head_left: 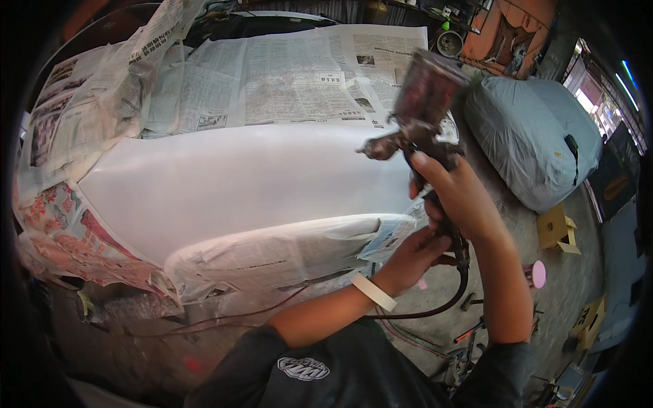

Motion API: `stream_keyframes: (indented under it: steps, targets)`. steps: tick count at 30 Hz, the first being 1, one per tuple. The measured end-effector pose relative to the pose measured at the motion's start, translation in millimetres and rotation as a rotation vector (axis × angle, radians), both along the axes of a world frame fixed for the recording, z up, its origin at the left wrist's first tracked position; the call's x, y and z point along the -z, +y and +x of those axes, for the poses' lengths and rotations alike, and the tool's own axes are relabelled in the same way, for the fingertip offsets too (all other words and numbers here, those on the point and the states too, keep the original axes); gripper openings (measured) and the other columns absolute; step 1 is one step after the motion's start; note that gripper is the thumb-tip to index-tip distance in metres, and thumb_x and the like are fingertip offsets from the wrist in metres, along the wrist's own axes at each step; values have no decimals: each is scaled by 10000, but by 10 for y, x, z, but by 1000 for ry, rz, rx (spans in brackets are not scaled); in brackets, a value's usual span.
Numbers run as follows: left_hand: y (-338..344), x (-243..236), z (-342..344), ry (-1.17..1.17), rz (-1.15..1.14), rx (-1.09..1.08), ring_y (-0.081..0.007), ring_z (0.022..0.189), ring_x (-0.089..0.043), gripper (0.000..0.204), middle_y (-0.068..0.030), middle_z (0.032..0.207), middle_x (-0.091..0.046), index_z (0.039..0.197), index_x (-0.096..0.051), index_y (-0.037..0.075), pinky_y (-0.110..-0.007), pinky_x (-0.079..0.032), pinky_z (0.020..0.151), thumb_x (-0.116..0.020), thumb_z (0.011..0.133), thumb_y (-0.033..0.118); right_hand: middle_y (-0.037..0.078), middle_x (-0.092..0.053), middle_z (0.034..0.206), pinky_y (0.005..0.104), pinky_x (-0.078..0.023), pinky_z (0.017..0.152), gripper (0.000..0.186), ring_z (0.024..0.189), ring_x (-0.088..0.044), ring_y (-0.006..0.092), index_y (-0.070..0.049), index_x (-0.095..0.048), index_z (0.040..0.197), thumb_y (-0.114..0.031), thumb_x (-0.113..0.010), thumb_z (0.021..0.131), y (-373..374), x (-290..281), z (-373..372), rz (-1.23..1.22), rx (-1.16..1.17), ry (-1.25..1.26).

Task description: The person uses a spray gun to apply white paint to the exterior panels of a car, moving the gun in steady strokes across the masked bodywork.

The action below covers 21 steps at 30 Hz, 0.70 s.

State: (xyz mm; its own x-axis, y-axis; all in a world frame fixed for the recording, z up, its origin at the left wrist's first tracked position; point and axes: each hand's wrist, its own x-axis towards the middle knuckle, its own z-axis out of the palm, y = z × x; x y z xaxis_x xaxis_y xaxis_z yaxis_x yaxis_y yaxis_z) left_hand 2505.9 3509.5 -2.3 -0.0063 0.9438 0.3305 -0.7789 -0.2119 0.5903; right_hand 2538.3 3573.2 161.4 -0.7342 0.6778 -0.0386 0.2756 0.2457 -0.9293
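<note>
My right hand (462, 194) is wrapped around the handle of a dark, paint-stained spray gun (427, 132) with its cup on top. The gun is raised to the right of a glossy white car fender (258, 173), its nozzle pointing left, apart from the panel. Lower down, my left hand (413, 258) has its fingers closed at the base of the handle, where a dark air hose (454, 302) joins it. A pale band (373, 292) circles my left wrist. Newspaper masking (286, 75) covers the surface behind the fender, and more masking paper (272, 255) fills the wheel arch.
A car under a grey cover (537, 136) stands at the right. Near it on the concrete floor are an open cardboard box (558, 230) and a pink-topped container (536, 274). Hoses and tools lie at lower right, close to a second box (588, 323).
</note>
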Motion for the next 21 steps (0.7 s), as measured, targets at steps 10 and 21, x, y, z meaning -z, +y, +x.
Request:
stream_keyframes:
  steps: [10,21]
  targets:
    - [572,352,660,73,-133,297,-150,1108,-614,383,-45,1222,-613,1346,-512,58,-346,-543,930,-507,1062,316,38,-590,725,254,-378,361,265,416,-456,86,-60,-583,985,-324,-604,987,466,538,899,-5,486,48]
    - [-145,626,156,259,-219,211,-193,1163,-603,439,-89,1280,-605,1380,-497,31,-346,-555,931,-479,1072,342,35,-593,756,225,-360,361,177,417,-455,60,-32,-554,1090,-178,-593,997,-174,969,479,-48,351,196]
